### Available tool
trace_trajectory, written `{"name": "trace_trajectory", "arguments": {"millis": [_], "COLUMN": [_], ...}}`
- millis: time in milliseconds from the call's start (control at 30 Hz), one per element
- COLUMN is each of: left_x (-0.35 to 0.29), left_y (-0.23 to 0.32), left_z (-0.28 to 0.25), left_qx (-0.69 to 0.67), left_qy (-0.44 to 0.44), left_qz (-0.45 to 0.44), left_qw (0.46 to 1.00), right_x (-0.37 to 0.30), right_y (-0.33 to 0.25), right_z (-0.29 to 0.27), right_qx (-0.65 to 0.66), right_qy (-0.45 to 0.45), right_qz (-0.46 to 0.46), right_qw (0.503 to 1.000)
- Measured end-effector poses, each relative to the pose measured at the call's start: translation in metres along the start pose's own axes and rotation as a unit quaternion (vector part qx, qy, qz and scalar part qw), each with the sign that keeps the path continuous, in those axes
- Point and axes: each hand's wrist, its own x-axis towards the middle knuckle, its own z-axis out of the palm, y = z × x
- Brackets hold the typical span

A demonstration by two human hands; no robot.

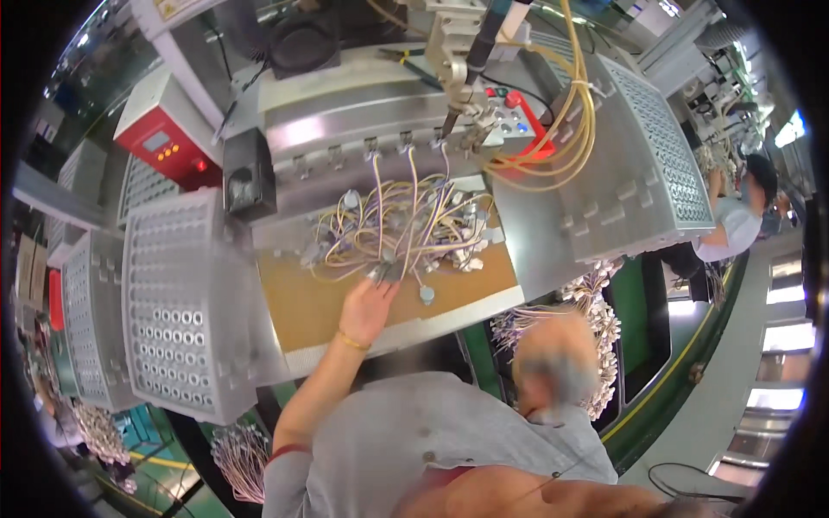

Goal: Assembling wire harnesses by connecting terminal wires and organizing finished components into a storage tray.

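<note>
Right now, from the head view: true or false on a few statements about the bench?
1. The left hand, gold bracelet at the wrist, reaches the wire harness bundle. True.
2. The bundle lies on a green mat. False: it lies on a brown board.
3. A red control box stands at the rear left. True.
4. Perforated grey trays stand only on the right. False: one is at the left, one at the right.
5. Nobody else is in view. False: another person works at far right.

The left hand (367,308) reached forward on an outstretched arm, fingers (380,278) extended and loosely spread; the right hand stayed hidden.
</note>
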Motion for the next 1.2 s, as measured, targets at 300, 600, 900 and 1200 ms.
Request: {"name": "trace_trajectory", "arguments": {"millis": [300, 600, 900, 1200], "left_x": [0.001, 0.002, -0.021, -0.002], "left_y": [0.003, 0.004, 0.029, 0.030], "left_z": [0.035, 0.035, 0.040, 0.040], "left_qx": [-0.029, 0.101, 0.180, 0.021], "left_qy": [0.013, 0.052, 0.124, 0.039], "left_qz": [-0.040, -0.012, 0.048, 0.010], "left_qw": [0.999, 0.993, 0.975, 0.999], "right_x": [0.079, 0.110, 0.121, 0.124], "right_y": [0.192, 0.232, 0.231, 0.244], "right_z": [0.063, 0.097, 0.091, 0.090], "right_qx": [0.023, -0.167, -0.167, -0.176], "right_qy": [0.075, 0.002, 0.018, -0.002], "right_qz": [0.164, 0.012, 0.009, 0.014], "right_qw": [0.983, 0.986, 0.986, 0.984]}}
